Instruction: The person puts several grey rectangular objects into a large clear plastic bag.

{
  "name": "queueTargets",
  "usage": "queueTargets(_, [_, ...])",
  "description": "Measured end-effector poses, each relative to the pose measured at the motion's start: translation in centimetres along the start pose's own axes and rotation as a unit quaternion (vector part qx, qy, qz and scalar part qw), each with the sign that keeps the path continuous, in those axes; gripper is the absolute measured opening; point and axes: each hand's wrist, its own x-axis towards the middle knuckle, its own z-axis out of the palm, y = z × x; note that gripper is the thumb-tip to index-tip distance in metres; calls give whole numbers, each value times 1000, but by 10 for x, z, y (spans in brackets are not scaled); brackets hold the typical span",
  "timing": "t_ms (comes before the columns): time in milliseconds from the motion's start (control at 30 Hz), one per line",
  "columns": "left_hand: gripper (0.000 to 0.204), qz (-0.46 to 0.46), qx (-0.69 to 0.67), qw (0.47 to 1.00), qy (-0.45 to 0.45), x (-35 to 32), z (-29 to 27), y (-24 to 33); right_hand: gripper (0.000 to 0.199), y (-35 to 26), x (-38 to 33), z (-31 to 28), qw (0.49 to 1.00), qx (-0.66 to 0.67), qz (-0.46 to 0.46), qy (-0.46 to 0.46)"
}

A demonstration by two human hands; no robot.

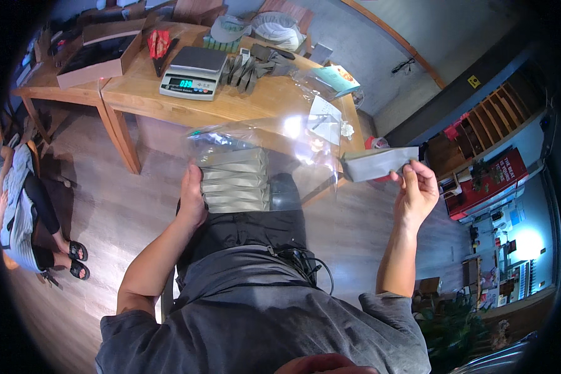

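Note:
My left hand (194,194) grips the left side of a clear plastic bag (285,192) over my lap. Inside it, several flat silver-grey pouches (234,181) lie stacked in a row, and the bag's loose, shiny upper part spreads away toward the table. Off to the right, my right hand (417,187) pinches a single silver-grey pouch (377,164) by its right end, between thumb and fingers. That pouch is held up beside the bag's right edge; I cannot tell whether they touch.
On the wooden table (144,103) ahead stand a digital scale (193,71), more grey pouches (246,71), papers (324,118), a red packet (159,43) and an open cardboard box (93,68). A person (28,206) sits at the left. Shelves (495,112) stand at the right.

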Motion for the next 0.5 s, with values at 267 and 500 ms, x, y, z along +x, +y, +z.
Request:
queueTargets(267, [67,2,-3,999,-42,-2,3,0,19,0,-23,-5,996,5,-1,84])
queueTargets(500, [67,2,-9,1000,-30,-1,0,-2,28,18,-33,23,982,-23,182,49])
